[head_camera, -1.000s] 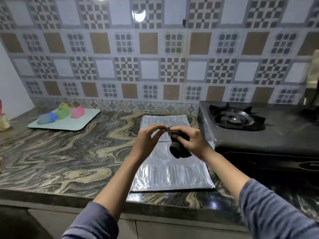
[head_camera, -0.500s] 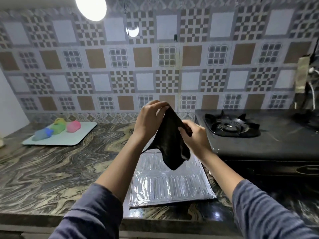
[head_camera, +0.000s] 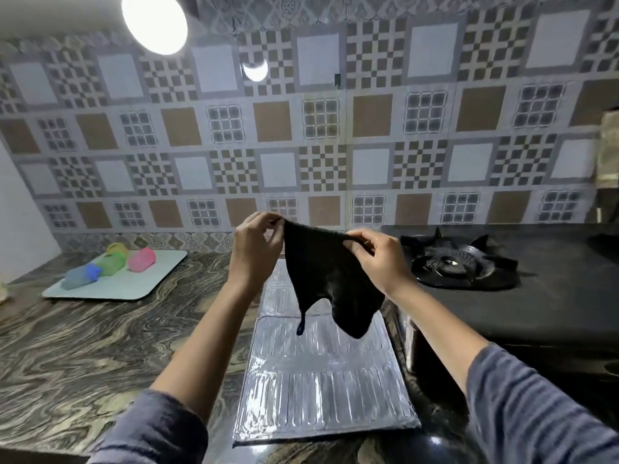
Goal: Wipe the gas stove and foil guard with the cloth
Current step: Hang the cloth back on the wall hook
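Note:
A black cloth point(head_camera: 330, 279) hangs spread out in the air, held by its top edge. My left hand point(head_camera: 256, 252) pinches its left corner and my right hand point(head_camera: 380, 259) pinches its right corner. Below the cloth a silver foil guard point(head_camera: 318, 380) lies flat on the marbled counter point(head_camera: 100, 346). The black gas stove point(head_camera: 542, 296) stands to the right of the foil, with one burner point(head_camera: 459, 262) visible near my right hand. The cloth hides the foil's far part.
A pale tray point(head_camera: 140, 283) with several coloured cups point(head_camera: 110, 262) lies at the back left of the counter. A patterned tiled wall point(head_camera: 301, 155) runs behind everything. A round lamp point(head_camera: 154, 21) glows at the top left.
The cloth was a bunched wad low over the foil. Both hands have lifted it and pulled apart, so it now hangs unfolded. The view has tilted upward.

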The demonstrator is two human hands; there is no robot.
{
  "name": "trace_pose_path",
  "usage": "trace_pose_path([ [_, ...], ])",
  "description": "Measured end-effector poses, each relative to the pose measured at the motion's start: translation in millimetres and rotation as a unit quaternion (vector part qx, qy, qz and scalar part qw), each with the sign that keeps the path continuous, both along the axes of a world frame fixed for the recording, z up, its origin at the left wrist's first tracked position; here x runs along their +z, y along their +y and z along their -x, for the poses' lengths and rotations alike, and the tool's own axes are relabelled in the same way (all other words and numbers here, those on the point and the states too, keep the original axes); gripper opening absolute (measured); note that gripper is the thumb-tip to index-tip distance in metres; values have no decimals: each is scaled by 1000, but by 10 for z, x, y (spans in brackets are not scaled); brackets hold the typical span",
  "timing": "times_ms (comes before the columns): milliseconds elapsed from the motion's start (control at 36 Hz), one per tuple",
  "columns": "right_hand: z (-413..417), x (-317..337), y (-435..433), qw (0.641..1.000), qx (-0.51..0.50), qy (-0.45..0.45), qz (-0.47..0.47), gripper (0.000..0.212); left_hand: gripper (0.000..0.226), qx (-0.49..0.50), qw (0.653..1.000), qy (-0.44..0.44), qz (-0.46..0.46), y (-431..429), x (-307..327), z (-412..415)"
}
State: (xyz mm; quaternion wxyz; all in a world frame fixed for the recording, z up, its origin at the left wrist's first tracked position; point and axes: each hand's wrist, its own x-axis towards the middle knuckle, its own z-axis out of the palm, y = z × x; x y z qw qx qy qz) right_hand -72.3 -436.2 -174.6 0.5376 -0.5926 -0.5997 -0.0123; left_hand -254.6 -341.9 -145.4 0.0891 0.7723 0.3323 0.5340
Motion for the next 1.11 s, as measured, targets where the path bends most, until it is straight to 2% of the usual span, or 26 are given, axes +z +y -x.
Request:
trace_pose_path([
  [83, -192, 199, 124, 1000, 21, -21, 5, 12, 21, -5, 1000, 13, 18, 17, -48, -208],
  [194, -478, 454, 305, 998, 11, -55, 1, 16, 36, -97, 992, 66, 47, -26, -127, -698],
  [306, -782, 663, 456, 998, 16, -65, 6, 17, 35, -141, 988, -11, 59, 40, -96, -1193],
  [444, -1174, 850, 618, 995, 9, -101, -1, 17, 31, -135, 984, -95, 63, 191, 7, -1653],
  [583, -1407, 962, 828, 995, 3, -104, 11, 17, 36, -154, 982, -78, 77, 341, 106, -1954],
  [778, -1719, 1119, 1152, 989, 35, -126, 66, 17, 29, -88, 992, -77, 52, 863, 376, -2018],
  [944, -1996, 1262, 1582, 991, 36, -85, 102, 18, 29, -83, 996, -41, 14, 1436, 722, -2060],
  [1111, -2111, 1453, 2115, 1000, -11, -6, -2, 12, 27, -92, 994, -52, 16, 2023, 1076, -2155],
])
